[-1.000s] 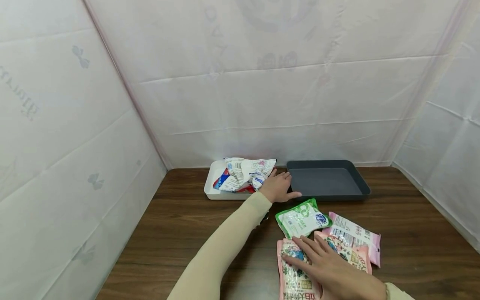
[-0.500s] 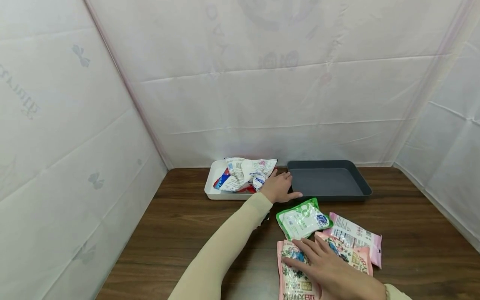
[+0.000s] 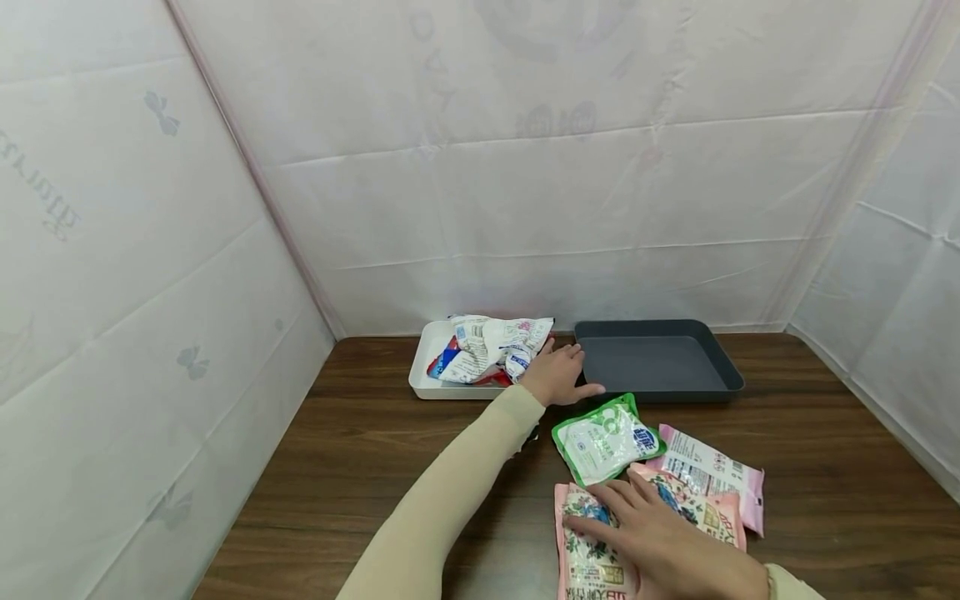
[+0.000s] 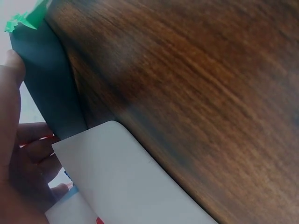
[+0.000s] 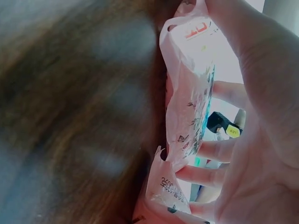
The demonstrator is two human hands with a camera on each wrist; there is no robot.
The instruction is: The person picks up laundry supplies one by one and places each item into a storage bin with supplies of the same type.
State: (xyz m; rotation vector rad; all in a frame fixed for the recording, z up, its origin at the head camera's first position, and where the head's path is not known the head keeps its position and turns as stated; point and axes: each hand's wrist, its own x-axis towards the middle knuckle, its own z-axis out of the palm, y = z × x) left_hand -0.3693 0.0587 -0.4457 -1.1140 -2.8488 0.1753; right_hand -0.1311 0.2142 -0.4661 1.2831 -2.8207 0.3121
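My left hand (image 3: 557, 375) reaches to the right end of the white tray (image 3: 459, 392), thumb stretched toward the dark grey tray (image 3: 651, 365). Its fingers touch or lie beside the crumpled white plastic bag (image 3: 495, 342) in the white tray; contact is unclear. In the left wrist view the left hand (image 4: 28, 154) is at the corner where both trays meet, fingers loosely bent. My right hand (image 3: 652, 533) rests with spread fingers across two pink printed pouches, the left pouch (image 3: 592, 567) and the right pouch (image 3: 716, 517). The right wrist view shows its fingers (image 5: 217, 151) against the pink plastic.
A green-and-white pouch (image 3: 603, 442) lies beyond the pink pouches, in front of the grey tray. A pink-and-white packet (image 3: 708, 471) lies to its right. Red and blue packaging (image 3: 442, 362) shows under the white bag. White sheet walls (image 3: 487, 208) enclose the wooden table (image 3: 315, 492).
The left pink pouch's far edge has slid slightly toward me, so a little more of the green pouch shows. Both hands stay almost where they were.
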